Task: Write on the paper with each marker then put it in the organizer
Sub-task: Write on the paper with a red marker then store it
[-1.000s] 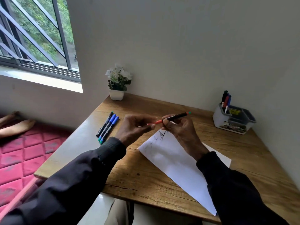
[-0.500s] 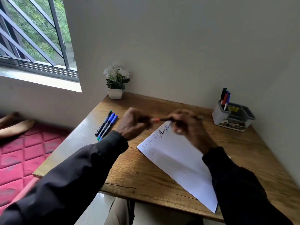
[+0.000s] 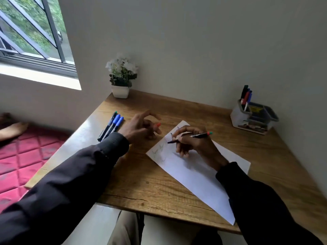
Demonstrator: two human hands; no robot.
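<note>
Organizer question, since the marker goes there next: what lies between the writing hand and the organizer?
In the head view, only bare wooden desk lies between the right hand, holding the marker on the paper, and the organizer.

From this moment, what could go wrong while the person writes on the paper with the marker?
1. The left hand holds the red cap off the paper, so nothing pins the sheet; it may slide under the marker in the right hand.
2. The small cap could slip and roll off the table.
3. The right hand rests on the sheet and might smear fresh marks.
</note>
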